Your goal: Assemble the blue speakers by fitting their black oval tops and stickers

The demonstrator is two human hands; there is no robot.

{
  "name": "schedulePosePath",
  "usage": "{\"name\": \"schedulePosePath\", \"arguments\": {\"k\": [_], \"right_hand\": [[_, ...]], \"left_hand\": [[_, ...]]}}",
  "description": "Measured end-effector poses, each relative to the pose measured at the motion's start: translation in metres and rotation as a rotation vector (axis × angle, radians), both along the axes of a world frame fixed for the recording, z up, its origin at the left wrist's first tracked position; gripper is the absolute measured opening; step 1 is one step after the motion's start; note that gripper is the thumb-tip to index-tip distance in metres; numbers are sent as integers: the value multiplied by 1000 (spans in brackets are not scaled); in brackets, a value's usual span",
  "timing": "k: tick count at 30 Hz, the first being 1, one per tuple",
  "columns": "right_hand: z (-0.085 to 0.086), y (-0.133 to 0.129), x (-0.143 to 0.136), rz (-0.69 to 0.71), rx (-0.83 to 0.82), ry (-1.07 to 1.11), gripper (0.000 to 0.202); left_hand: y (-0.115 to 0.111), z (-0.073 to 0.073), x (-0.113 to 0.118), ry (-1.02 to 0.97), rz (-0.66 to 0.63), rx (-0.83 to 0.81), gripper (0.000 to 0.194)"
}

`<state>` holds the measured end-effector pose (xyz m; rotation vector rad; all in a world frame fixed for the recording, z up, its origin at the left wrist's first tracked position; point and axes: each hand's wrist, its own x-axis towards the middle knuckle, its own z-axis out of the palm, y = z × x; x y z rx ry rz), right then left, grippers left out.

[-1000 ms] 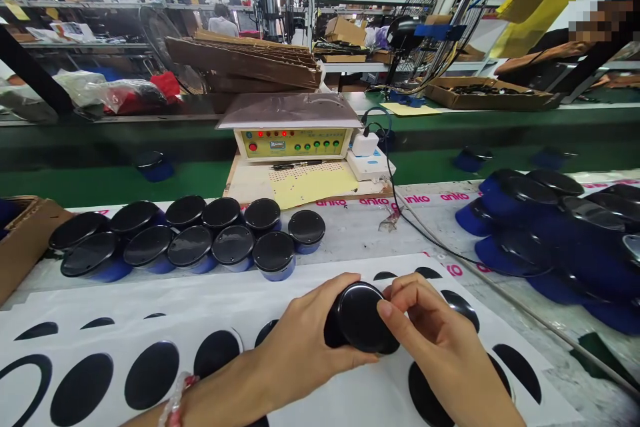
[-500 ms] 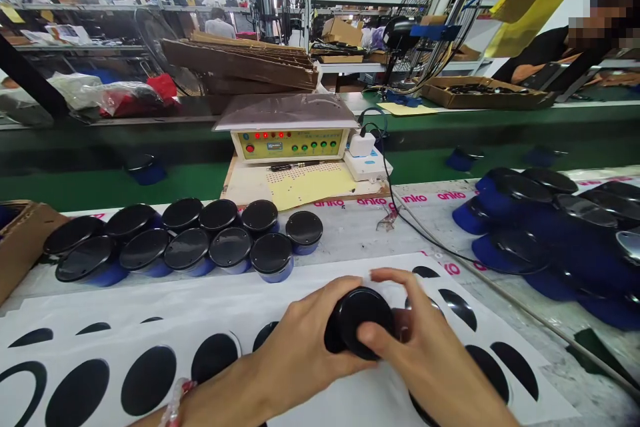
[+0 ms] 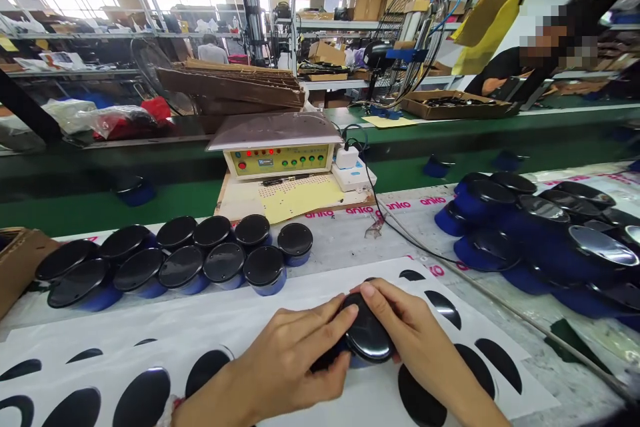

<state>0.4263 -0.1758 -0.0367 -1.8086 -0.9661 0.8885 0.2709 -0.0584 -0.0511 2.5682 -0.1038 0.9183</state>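
Part (image 3: 373,337), round and black-topped, is above the white sheet (image 3: 360,400), nearer the viewer than the rows of blue parts (image 3: 265,267). Left hand (image 3: 300,353) and right hand (image 3: 413,327) are both clamped on it — fingertips at the top's edge. Step in hand: apparently pressing the top. Next move likely calls for even pressure around the rim — with steady support.

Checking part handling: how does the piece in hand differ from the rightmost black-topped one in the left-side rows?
Support: the held piece is gripped between left hand and right hand; the row piece rests on the worktop, untouched.
Pose: the held piece is tilted; the row piece stands black top up.
View: fingers hide part of the held piece's black face; the row piece's top shows whole.
Shared: round, glossy black faces.
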Motion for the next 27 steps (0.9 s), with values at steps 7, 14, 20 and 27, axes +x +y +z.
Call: {"name": "schedulePosePath", "arguments": {"k": [7,14,20,27], "right_hand": [[2,-8,4,193,-32,-121,55],[17,-11,18,351,-54,-275,69],[94,72,26,214,329,-553,47],[109,268,-68,561,302,-733,25]], "left_hand": [[-7,-3,2,-96,208,177,42],[-4,-15,7,-140,191,234,47],[1,-15,9,185,213,-565,57],[1,-26,15,277,208,-358,47]]}}
